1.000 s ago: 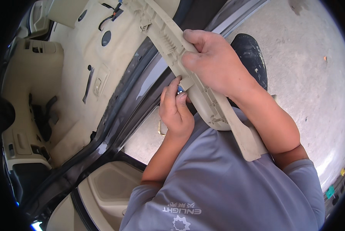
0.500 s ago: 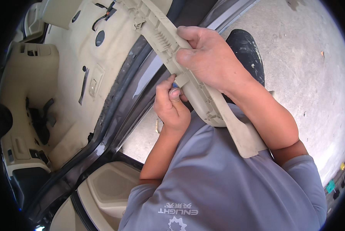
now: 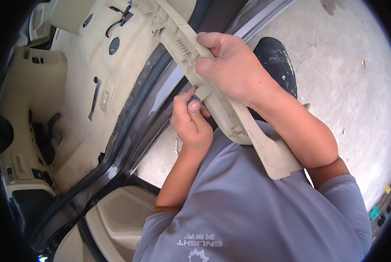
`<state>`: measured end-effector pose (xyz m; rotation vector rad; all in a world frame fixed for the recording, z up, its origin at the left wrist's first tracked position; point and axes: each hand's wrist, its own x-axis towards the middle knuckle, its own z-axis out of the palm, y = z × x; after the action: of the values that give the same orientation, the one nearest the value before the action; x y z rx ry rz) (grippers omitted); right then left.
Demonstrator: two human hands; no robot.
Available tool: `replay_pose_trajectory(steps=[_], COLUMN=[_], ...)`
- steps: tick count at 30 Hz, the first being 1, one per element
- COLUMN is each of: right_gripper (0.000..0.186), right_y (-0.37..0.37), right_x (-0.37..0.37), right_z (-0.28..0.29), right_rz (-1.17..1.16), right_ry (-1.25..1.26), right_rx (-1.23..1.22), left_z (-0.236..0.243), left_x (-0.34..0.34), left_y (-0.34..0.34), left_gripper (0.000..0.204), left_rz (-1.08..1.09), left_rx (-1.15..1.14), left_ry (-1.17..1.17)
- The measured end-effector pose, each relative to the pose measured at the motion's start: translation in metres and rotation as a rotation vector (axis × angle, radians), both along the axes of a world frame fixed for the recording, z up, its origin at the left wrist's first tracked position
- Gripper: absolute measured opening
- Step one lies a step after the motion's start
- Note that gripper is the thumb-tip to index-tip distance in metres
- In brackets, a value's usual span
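A long beige plastic car trim panel [image 3: 224,114] slants across the view from the top middle down to my lap, its ribbed inner side facing up. My right hand [image 3: 230,70] is closed over the panel's right edge near its middle, thumb on the ribbed side. Lower on the opposite edge, my left hand [image 3: 192,115] is closed with the fingertips at the panel's side. A small blue piece [image 3: 196,97] shows between the left fingers and the panel; its kind is mostly hidden. The panel's wide lower end [image 3: 278,163] rests against my grey shirt.
On the left lies a car's beige carpeted floor [image 3: 79,91], with a loose wire connector [image 3: 125,18] at its top. A dark door sill [image 3: 134,105] runs beside the panel. An open beige door [image 3: 125,209] is at lower left; grey concrete [image 3: 335,87] spreads to the right.
Both hands and the panel have shifted slightly to the left and a little down in the view. The grip of each hand looks the same.
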<state>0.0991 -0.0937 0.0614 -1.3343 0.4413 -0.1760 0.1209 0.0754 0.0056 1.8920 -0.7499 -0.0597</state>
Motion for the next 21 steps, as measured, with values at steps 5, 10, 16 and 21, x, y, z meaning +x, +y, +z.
replay_pose_trajectory(steps=[5,10,16,21], right_gripper=[0.036,0.035,0.039,0.056], right_y=[-0.001,-0.001,-0.016,-0.028], right_x=[0.001,-0.003,-0.004,-0.005], right_z=[0.014,0.012,0.02,-0.003], right_rz=[0.004,-0.024,0.038,0.121], right_ry=[0.065,0.033,0.136,0.051], right_rx=[0.06,-0.014,-0.054,0.656], left_z=[0.003,-0.003,0.004,-0.007], left_x=[-0.001,0.003,0.017,0.023], left_y=[0.003,0.003,0.008,0.006], left_gripper=[0.033,0.033,0.042,0.039], left_rz=[0.012,-0.032,-0.149,-0.243], left_rx=[-0.002,-0.071,-0.044,-0.07], left_ry=[-0.004,0.005,0.036,0.029])
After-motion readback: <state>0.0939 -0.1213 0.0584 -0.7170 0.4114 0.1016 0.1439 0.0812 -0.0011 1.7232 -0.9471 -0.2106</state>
